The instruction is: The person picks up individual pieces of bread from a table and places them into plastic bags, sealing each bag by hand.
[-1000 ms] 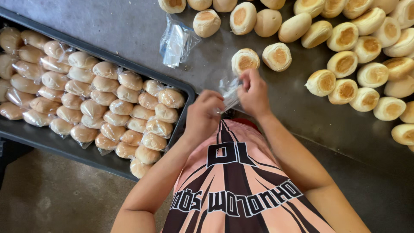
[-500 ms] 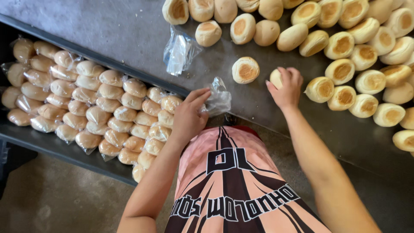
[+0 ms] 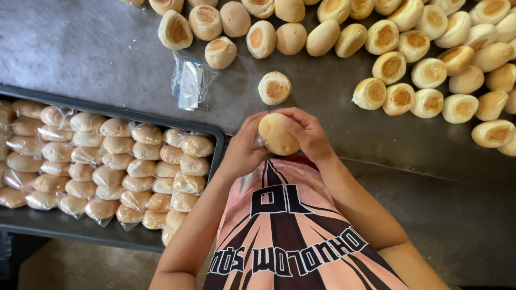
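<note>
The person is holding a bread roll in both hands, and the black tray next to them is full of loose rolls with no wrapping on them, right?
Not quite. The head view shows the rolls in the black tray are wrapped rolls, each in clear plastic. The loose, unwrapped rolls lie on the table. The rest is right: the left hand and right hand hold one bread roll.

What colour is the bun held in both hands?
Pale golden tan bun, clearest in the head view.

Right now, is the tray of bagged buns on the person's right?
No, the tray of bagged buns lies beside the left hand.
</note>
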